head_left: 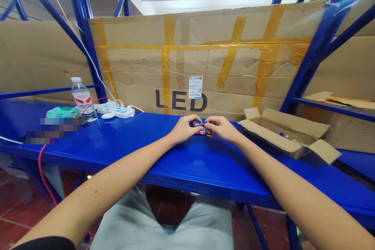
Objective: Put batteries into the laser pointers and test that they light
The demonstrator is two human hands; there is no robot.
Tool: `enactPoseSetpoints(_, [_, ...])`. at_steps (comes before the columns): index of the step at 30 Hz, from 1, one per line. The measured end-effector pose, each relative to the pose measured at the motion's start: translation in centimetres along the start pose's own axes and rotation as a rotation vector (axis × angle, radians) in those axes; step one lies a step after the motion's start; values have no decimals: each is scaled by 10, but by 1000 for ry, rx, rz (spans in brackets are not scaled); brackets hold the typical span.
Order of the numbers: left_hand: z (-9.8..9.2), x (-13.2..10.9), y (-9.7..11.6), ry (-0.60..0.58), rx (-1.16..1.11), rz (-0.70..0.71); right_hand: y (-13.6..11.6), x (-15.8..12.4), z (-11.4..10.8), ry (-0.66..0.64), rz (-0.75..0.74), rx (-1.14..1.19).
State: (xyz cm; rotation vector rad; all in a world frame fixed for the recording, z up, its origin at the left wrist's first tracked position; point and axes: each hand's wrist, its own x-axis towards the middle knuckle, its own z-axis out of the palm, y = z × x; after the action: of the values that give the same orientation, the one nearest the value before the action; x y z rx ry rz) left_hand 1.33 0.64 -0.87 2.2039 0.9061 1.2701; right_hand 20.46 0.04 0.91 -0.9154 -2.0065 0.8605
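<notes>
Both hands meet over the blue table near its back edge, in the middle of the view. My left hand (187,127) and my right hand (222,127) are closed with bent fingers around a small blue item (194,124), which the fingers largely cover. Just beneath them, small shiny red and blue pieces (202,132) lie on the table (175,164). Their exact shape is too small to tell.
An open cardboard box (272,140) with small items inside stands to the right. On the left are a water bottle (83,99), a green packet (63,112), a white power strip (124,112) and a red cable (41,164). Large cardboard (140,70) stands behind.
</notes>
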Motion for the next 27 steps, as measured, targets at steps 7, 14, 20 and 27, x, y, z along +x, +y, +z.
enactPoseSetpoints(7, [0, 0, 1, -41, -46, -16, -4, 0, 0, 33, 12, 5])
enactPoseSetpoints(14, [-5, 3, 1, -77, -94, -58, -6, -2, -2, 29, -6, 37])
enactPoseSetpoints(20, [-6, 2, 5, -101, -42, -28, -7, -2, 0, -1, 23, 51])
enactPoseSetpoints(27, [-2, 1, 2, -104, 39, 43, -5, -2, 1, 20, 64, 14])
